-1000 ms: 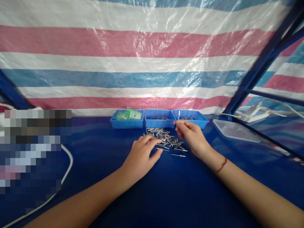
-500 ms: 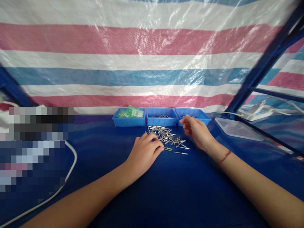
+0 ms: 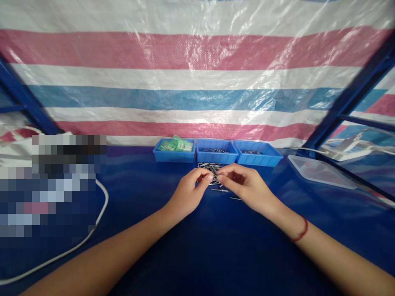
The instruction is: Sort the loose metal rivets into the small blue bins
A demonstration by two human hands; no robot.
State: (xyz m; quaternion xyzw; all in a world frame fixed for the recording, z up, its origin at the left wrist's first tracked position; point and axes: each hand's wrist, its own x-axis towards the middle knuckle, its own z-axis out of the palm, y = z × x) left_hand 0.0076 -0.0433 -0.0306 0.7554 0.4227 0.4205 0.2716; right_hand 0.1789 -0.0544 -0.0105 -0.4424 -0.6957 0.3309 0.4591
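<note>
Left hand (image 3: 189, 191) and right hand (image 3: 251, 187) both near-closed at rivets (image 3: 207, 165), can't tell what's gripped | bins (image 3: 217, 158) behind rivets, likely for easy reach

Blue tabletop (image 3: 197, 250) under three blue bins (image 3: 216, 158), loose metal rivets (image 3: 209, 165), a translucent lid (image 3: 321, 172), a white cable (image 3: 103, 210).

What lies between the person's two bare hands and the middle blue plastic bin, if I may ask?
In the head view, a loose pile of thin silver metal rods lies there, partly hidden by the left hand and right hand.
</note>
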